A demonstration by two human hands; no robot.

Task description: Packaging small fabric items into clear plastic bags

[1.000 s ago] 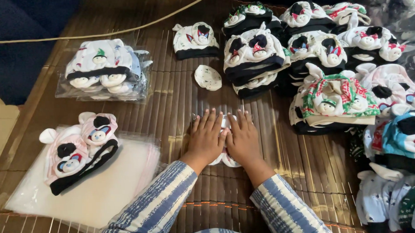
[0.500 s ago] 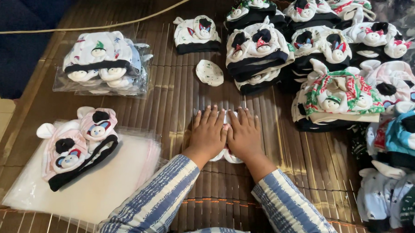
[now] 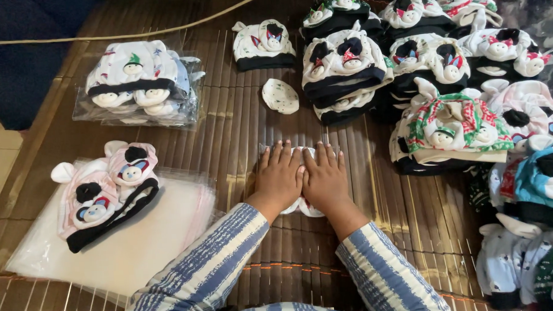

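Hands stay put across the last second: we keep our left hand [image 3: 279, 177] and right hand [image 3: 325, 179] flat, fingers spread, grasping nothing, pressing a small white cap [image 3: 303, 205] onto the bamboo mat [image 3: 239, 132] at centre frame, so flattening continues.

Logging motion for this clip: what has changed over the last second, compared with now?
Almost nothing. Both hands, left hand and right hand, stay pressed flat side by side on the small white cloth piece on the slatted mat; nothing was picked up or let go. Only the camera view shifted slightly. The bagged hats, the pink hats and the hat piles stayed put.
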